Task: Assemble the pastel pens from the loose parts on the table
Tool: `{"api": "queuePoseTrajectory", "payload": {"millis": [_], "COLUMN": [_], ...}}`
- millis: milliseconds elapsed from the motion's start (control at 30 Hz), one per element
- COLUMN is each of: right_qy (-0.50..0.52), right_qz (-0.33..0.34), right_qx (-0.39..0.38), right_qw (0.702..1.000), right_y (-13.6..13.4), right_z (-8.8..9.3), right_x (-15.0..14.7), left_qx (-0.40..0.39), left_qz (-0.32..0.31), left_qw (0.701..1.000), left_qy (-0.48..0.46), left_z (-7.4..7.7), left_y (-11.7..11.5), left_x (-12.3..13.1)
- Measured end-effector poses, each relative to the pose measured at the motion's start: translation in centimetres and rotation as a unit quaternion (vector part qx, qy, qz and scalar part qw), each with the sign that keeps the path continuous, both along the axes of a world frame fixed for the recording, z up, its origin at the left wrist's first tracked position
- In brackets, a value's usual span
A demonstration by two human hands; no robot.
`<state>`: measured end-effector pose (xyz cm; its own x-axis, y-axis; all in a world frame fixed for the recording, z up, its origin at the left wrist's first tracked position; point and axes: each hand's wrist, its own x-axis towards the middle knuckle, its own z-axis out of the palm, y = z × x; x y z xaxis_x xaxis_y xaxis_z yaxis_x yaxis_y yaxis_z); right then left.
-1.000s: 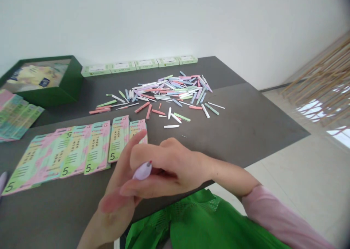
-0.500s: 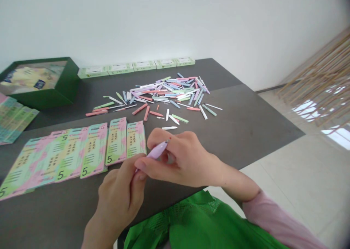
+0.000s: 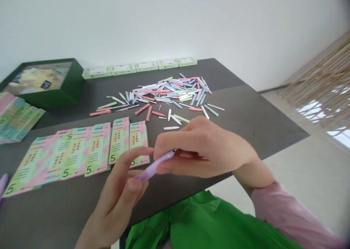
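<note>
Over the table's near edge, my right hand [image 3: 205, 150] pinches a light purple pen [image 3: 157, 167] between thumb and curled index finger. A dark tip shows at the pen's upper right end. At the lower left end, the thumb and a bent finger of my left hand [image 3: 120, 190] touch the pen, while the left index finger is raised off it. Just beyond my hands lie loose white pen pieces [image 3: 171, 128], with a heap of coloured pen parts [image 3: 169, 90] farther back.
Printed cards [image 3: 98, 146] marked 5 lie in a row at left, near more stacked cards [image 3: 19, 117]. Behind them stands a dark green box [image 3: 64, 90] holding packets. Light green boxes [image 3: 123, 69] line the wall. Part of a purple pen [image 3: 3, 183] shows at the left edge.
My right hand has turned and moved slightly right and down with the pen. My left fingers have loosened and spread, baring more of the pen's lower end.
</note>
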<state>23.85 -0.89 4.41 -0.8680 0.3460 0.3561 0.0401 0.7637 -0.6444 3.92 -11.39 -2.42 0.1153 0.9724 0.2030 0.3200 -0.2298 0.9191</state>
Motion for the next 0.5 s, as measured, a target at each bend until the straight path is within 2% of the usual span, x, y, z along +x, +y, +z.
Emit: {"api": "queuePoseTrajectory", "payload": {"millis": [67, 133, 233, 300, 367, 433, 500], "right_qy": [-0.022, -0.034, -0.077, -0.118, -0.139, -0.139, -0.129], "right_qz": [0.029, 0.041, 0.002, -0.035, -0.041, -0.033, -0.036], "right_qx": [0.016, 0.038, 0.088, 0.101, 0.104, 0.127, 0.164], "right_qw": [0.999, 0.998, 0.993, 0.987, 0.984, 0.982, 0.977], "right_y": [0.5, 0.8, 0.9, 0.7, 0.5, 0.3, 0.3], "right_z": [1.0, 1.8, 2.4, 2.6, 2.5, 2.5, 2.6], "right_x": [0.1, 0.0, -0.4, -0.5, -0.5, -0.3, -0.2], "left_qx": [-0.089, -0.137, -0.124, -0.114, -0.111, -0.109, -0.118], "left_qz": [-0.044, -0.075, -0.065, -0.051, -0.053, -0.076, -0.121], "left_qw": [0.986, 0.967, 0.963, 0.965, 0.965, 0.960, 0.941], "left_qy": [-0.137, -0.203, -0.229, -0.233, -0.233, -0.247, -0.295], "left_z": [-0.2, -0.2, -0.1, 0.0, -0.1, -0.3, -0.6], "left_y": [-0.2, -0.3, -0.2, 0.0, 0.3, 0.6, 0.8], "left_x": [0.3, 0.7, 1.2, 1.5, 1.6, 1.6, 1.6]}}
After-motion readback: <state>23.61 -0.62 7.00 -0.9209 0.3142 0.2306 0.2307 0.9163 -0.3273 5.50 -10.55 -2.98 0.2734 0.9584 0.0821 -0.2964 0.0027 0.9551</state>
